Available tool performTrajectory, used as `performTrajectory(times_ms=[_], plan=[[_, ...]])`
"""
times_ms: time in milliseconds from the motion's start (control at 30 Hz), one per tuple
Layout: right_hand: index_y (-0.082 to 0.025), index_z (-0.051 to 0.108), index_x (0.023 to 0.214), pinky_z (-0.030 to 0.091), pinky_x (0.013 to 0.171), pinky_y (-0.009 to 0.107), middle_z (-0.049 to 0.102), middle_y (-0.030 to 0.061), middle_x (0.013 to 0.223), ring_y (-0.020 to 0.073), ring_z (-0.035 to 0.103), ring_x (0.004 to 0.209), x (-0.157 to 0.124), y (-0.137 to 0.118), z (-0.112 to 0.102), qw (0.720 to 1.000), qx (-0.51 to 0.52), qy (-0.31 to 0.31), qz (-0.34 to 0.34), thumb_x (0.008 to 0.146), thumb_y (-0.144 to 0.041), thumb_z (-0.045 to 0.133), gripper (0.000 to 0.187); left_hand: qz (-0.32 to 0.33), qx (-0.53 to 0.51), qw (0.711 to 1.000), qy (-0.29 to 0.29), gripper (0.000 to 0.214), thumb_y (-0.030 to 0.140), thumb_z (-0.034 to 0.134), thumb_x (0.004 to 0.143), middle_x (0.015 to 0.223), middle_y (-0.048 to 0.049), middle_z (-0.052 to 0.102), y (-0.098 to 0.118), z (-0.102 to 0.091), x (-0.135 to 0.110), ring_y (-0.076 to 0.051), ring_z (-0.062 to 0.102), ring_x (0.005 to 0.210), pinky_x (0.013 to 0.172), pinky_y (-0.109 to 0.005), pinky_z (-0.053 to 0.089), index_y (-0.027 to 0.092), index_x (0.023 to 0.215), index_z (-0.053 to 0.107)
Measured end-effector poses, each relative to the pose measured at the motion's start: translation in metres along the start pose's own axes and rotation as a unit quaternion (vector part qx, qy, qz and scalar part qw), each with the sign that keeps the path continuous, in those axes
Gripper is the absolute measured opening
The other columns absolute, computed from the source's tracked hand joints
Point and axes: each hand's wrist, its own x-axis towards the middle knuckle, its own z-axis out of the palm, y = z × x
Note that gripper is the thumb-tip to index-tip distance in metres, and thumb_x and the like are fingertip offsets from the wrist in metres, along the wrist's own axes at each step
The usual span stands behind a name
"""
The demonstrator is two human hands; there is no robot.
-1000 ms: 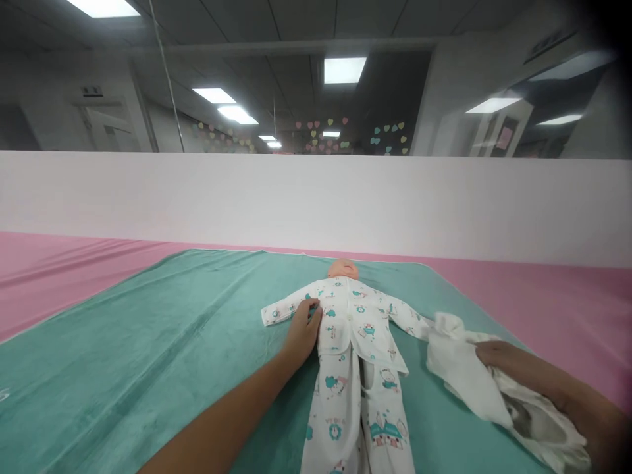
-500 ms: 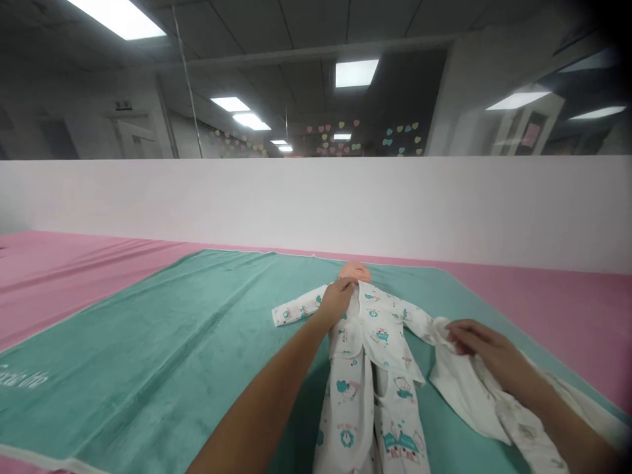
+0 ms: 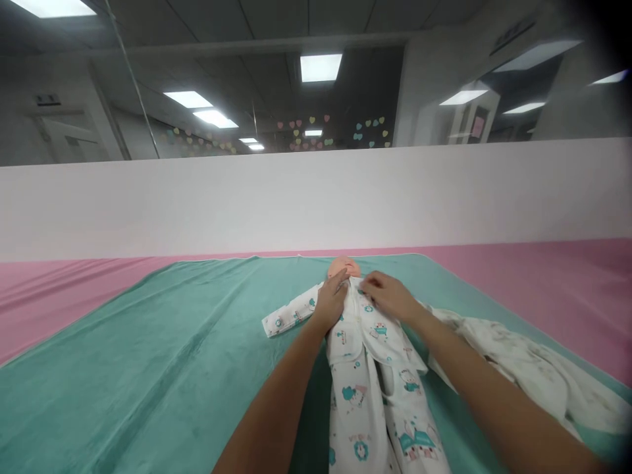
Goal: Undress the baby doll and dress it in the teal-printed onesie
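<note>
A baby doll (image 3: 344, 265) lies on its back, only its head showing above the clothes. It wears a white printed baby shirt (image 3: 380, 332) with matching trousers (image 3: 360, 408) below. My left hand (image 3: 330, 301) is closed on the shirt near the collar, beside the doll's neck. Across the neckline, my right hand (image 3: 389, 297) has bent fingers pinching the shirt's front at the shoulder. The sleeve on the left side stretches out flat, while my right forearm hides most of the other sleeve.
White cloths or garments (image 3: 533, 362) lie bunched to the right, partly behind my right forearm. Beneath everything is a creased green blanket (image 3: 162, 349) over a pink sheet (image 3: 557, 283). A white wall panel (image 3: 306, 204) rises behind, with glass above it.
My right hand has left the white cloth on the right and moved up and left to the shirt's shoulder. My left hand stays at the collar. The view has shifted a little.
</note>
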Motion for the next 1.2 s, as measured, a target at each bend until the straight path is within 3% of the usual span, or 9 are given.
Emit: performTrajectory(times_ms=[100, 267, 367, 567, 700, 833, 900, 1000, 1200], plan=[[-0.014, 0.057, 0.096, 0.042, 0.067, 0.035, 0.066, 0.0143, 0.09, 0.026, 0.06, 0.081, 0.028, -0.018, 0.029, 0.985, -0.166, 0.006, 0.055, 0.086, -0.045, 0.036, 0.039, 0.021, -0.029, 0.999, -0.006, 0.045, 0.026, 0.036, 0.089, 0.131, -0.0007, 0.053, -0.013, 0.002, 0.003, -0.018, 0.042, 0.125, 0.109, -0.036, 0.029, 0.026, 0.134, 0.042], [-0.016, 0.063, 0.072, 0.041, 0.072, 0.033, 0.068, 0.0139, 0.084, 0.0255, 0.061, 0.084, 0.06, -0.016, 0.041, 0.983, -0.177, -0.026, 0.047, 0.082, -0.035, 0.046, 0.028, 0.006, -0.035, 0.999, -0.002, 0.049, 0.017, 0.037, 0.085, 0.13, -0.0022, 0.054, -0.027, 0.004, 0.008, -0.017, 0.042, 0.124, 0.109, -0.037, 0.029, 0.023, 0.134, 0.042], [-0.018, 0.062, 0.068, 0.039, 0.073, 0.029, 0.068, 0.011, 0.086, 0.0222, 0.06, 0.086, 0.062, -0.005, 0.04, 0.986, -0.16, -0.001, 0.035, 0.083, -0.033, 0.045, 0.027, -0.015, -0.023, 1.0, -0.002, 0.049, 0.019, 0.037, 0.086, 0.132, -0.0011, 0.051, -0.022, 0.003, 0.007, -0.018, 0.039, 0.127, 0.109, -0.039, 0.027, 0.025, 0.134, 0.041], [-0.019, 0.053, 0.065, 0.037, 0.061, 0.026, 0.062, 0.0055, 0.072, 0.0168, 0.056, 0.07, 0.041, 0.028, 0.046, 0.989, -0.075, 0.108, 0.066, 0.088, -0.038, 0.024, 0.042, -0.014, 0.036, 0.999, -0.012, 0.041, 0.025, 0.04, 0.086, 0.131, -0.003, 0.052, -0.006, 0.003, 0.003, -0.02, 0.041, 0.124, 0.108, -0.039, 0.027, 0.023, 0.125, 0.053], [-0.02, 0.048, 0.063, 0.035, 0.055, 0.025, 0.055, 0.0009, 0.063, 0.0159, 0.052, 0.062, 0.028, 0.045, 0.047, 0.984, -0.023, 0.154, 0.089, 0.081, -0.04, 0.034, 0.031, 0.006, 0.057, 0.998, -0.011, 0.037, 0.026, 0.04, 0.086, 0.127, -0.001, 0.055, -0.004, 0.004, 0.004, -0.019, 0.042, 0.122, 0.107, -0.039, 0.028, 0.025, 0.118, 0.058], [-0.02, 0.051, 0.087, 0.035, 0.058, 0.024, 0.054, -0.0026, 0.069, 0.0148, 0.052, 0.065, 0.011, 0.035, 0.043, 0.978, 0.006, 0.198, 0.068, 0.077, -0.036, 0.041, 0.022, 0.046, 0.057, 0.997, 0.003, 0.032, 0.025, 0.039, 0.087, 0.124, 0.0017, 0.058, -0.007, 0.004, 0.001, -0.017, 0.044, 0.12, 0.107, -0.037, 0.029, 0.027, 0.106, 0.065], [-0.022, 0.051, 0.092, 0.034, 0.058, 0.024, 0.05, -0.0047, 0.065, 0.0137, 0.05, 0.062, -0.002, 0.021, 0.04, 0.982, 0.013, 0.187, 0.016, 0.079, -0.035, 0.041, 0.02, 0.054, 0.074, 0.996, 0.005, 0.03, 0.026, 0.041, 0.087, 0.126, 0.0017, 0.056, -0.009, 0.003, -0.005, -0.018, 0.043, 0.121, 0.108, -0.04, 0.028, 0.028, 0.105, 0.065], [-0.022, 0.048, 0.074, 0.03, 0.057, 0.024, 0.048, -0.0049, 0.061, 0.0124, 0.045, 0.059, -0.023, -0.001, 0.036, 0.989, -0.027, 0.131, -0.062, 0.084, -0.04, 0.04, 0.022, 0.081, 0.103, 0.991, -0.01, 0.031, 0.028, 0.042, 0.087, 0.131, 0.0006, 0.052, -0.012, 0.0, -0.021, -0.02, 0.038, 0.125, 0.109, -0.043, 0.026, 0.028, 0.111, 0.063], [-0.02, 0.042, 0.066, 0.021, 0.053, 0.025, 0.05, -0.0043, 0.066, 0.0106, 0.038, 0.055, -0.041, -0.019, 0.037, 0.985, -0.133, 0.097, -0.054, 0.082, -0.045, 0.046, 0.03, 0.113, 0.099, 0.987, -0.049, 0.038, 0.033, 0.034, 0.093, 0.143, -0.0027, 0.037, -0.01, -0.01, -0.053, -0.02, 0.029, 0.132, 0.111, -0.04, 0.024, 0.027, 0.127, 0.051]])
